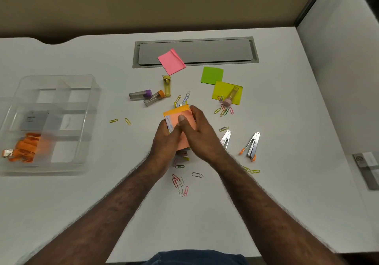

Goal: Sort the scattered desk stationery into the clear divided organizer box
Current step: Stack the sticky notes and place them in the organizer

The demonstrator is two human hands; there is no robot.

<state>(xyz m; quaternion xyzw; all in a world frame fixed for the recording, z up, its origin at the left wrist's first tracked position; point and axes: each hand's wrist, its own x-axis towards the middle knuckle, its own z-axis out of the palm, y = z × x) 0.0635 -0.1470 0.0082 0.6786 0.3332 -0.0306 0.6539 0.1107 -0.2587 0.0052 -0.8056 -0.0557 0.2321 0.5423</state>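
Both my hands hold a stack of orange sticky notes (178, 114) above the middle of the white desk. My left hand (166, 141) grips its left side, and my right hand (200, 133) grips its right side with the thumb pressed on top. The clear divided organizer box (86, 109) stands at the left; its near left compartment holds an orange lanyard (27, 149). Loose on the desk lie a pink note pad (171, 62), a green one (211, 75), a yellow one (225, 89), several small tubes (141, 94), two staplers (252, 145) and several paper clips (180, 183).
A grey cable hatch (205, 51) is set into the desk at the back. A white partition wall (338, 80) bounds the desk on the right, with a grey tag (367, 168) near it. The desk's front edge runs just above my lap.
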